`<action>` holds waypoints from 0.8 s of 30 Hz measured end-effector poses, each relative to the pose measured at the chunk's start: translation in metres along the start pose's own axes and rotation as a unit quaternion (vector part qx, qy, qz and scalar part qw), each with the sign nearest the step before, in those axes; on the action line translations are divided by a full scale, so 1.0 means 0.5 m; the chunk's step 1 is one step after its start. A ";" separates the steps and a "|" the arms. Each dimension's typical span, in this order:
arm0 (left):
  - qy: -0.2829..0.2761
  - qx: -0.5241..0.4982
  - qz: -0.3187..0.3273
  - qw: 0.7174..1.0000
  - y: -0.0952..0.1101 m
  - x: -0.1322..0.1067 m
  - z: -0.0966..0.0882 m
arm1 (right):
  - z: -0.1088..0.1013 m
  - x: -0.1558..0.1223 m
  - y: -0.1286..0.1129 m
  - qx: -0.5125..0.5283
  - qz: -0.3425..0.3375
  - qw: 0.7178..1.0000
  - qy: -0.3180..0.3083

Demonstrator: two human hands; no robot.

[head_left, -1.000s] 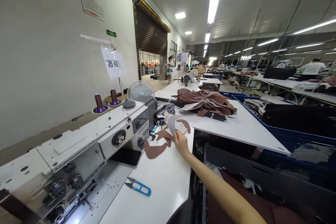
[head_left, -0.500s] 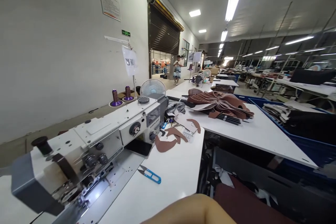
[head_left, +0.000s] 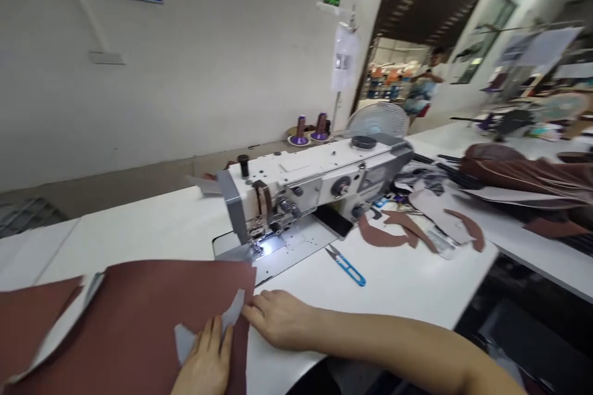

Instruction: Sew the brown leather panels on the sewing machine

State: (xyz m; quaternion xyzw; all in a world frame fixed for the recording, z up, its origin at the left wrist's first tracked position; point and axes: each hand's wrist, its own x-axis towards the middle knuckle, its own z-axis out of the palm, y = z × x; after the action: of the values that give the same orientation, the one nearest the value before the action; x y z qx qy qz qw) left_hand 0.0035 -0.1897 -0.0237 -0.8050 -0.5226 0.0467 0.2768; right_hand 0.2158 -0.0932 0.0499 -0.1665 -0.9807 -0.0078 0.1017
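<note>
A large brown leather-like panel [head_left: 152, 302] lies over the left front of the white table. On it rests a pale grey cut piece [head_left: 234, 308], partly covered by my left hand [head_left: 208, 352], whose fingers lie flat and extended across it. My right hand [head_left: 280, 320] is at the panel's right edge, fingers curled and pinched there beside the grey piece's tip. Just beyond the panel stands the sewing machine [head_left: 319, 179], its needle area lit. Blue-handled thread snips [head_left: 346, 265] lie on the table to the right of the machine bed.
A dark phone [head_left: 332, 222] lies under the machine arm. Brown offcuts [head_left: 384, 236] and scraps are strewn right of it. Two thread cones [head_left: 301, 128] and a fan [head_left: 377, 118] stand behind. A stack of brown panels [head_left: 523, 176] lies far right. A person [head_left: 424, 89] stands near the doorway.
The view has swung left and down, so the machine appears further right. Both hands and the brown panel are now visible; before, only part of an arm showed at the bottom.
</note>
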 end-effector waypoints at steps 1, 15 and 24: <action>-0.019 0.007 -0.004 1.000 0.003 0.010 0.000 | -0.003 -0.013 0.001 -0.021 -0.048 0.999 0.009; -0.289 -0.278 -0.132 0.907 -0.090 0.196 -0.088 | 0.112 0.055 -0.112 -0.173 -0.112 0.968 0.144; -0.295 -0.300 -0.095 0.902 -0.083 0.252 -0.080 | 0.085 0.032 -0.025 -0.035 -0.095 0.985 0.139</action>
State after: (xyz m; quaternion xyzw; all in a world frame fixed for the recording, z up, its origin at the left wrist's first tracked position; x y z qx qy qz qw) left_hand 0.0409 -0.0837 0.0577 -0.7458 -0.6438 0.0961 -0.1417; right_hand 0.1885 -0.0975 0.0119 -0.0732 -0.9677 -0.0750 0.2294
